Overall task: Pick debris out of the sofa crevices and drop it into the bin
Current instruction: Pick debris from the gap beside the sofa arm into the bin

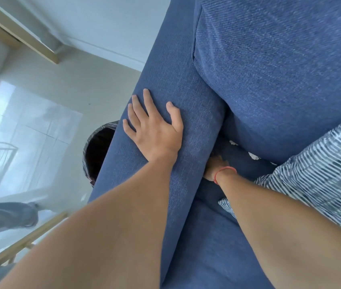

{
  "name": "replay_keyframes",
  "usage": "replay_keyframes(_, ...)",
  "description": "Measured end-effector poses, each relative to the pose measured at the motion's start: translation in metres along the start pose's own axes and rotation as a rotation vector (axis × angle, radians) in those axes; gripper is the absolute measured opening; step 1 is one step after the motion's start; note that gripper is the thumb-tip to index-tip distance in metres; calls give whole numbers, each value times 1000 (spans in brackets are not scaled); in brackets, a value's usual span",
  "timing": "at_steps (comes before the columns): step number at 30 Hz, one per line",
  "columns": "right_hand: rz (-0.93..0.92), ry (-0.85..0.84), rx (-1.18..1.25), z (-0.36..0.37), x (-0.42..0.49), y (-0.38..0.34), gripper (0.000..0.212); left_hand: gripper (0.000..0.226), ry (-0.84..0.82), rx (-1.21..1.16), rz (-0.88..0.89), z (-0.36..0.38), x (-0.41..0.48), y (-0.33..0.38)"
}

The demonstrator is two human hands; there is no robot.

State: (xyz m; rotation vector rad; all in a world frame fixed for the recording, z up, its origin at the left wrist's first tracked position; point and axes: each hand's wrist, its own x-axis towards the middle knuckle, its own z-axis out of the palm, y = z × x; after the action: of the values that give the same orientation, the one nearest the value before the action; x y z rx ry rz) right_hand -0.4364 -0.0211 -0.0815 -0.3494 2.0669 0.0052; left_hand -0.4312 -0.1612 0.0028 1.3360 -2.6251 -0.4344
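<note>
Left hand (155,130) flat, empty on sofa armrest (178,84); right hand (214,165) buried in crevice, grip unseen; white debris bits (253,156) there look light, crumbly—pinch gently; bin (97,149) left.

A blue woven-fabric sofa (269,69) fills the view, its rounded armrest (176,97) running down the middle beside a plump back cushion (280,59). Small white scraps of debris (253,156) lie in the dark crevice between the cushions, just beside the armrest's end. A round bin lined with a black plastic bag (96,151) stands open on the pale floor, tight against the outer side of the armrest and partly hidden by it.
</note>
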Motion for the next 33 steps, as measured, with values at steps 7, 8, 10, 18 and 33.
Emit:
replay_keyframes(7, -67, -108, -162, -6, 14, 5, 55, 66, 1, 6, -3, -2, 1, 1)
replay_keyframes(8, -72, -117, -181, -8, 15, 6, 53, 66, 1, 8, -4, -2, 0, 0)
replay_keyframes(10, -81, -130, -223, -7, 17, 7, 53, 66, -2, 11, -1, -1, 0, 0)
replay_keyframes(18, -47, -200, -356, 2, 13, 9, 68, 65, 11, 20, 0, 1, -1, -1)
replay_keyframes(33, -44, 203, -71, -3, 4, 12, 31, 66, -20, 29, 3, 1, 1, -1)
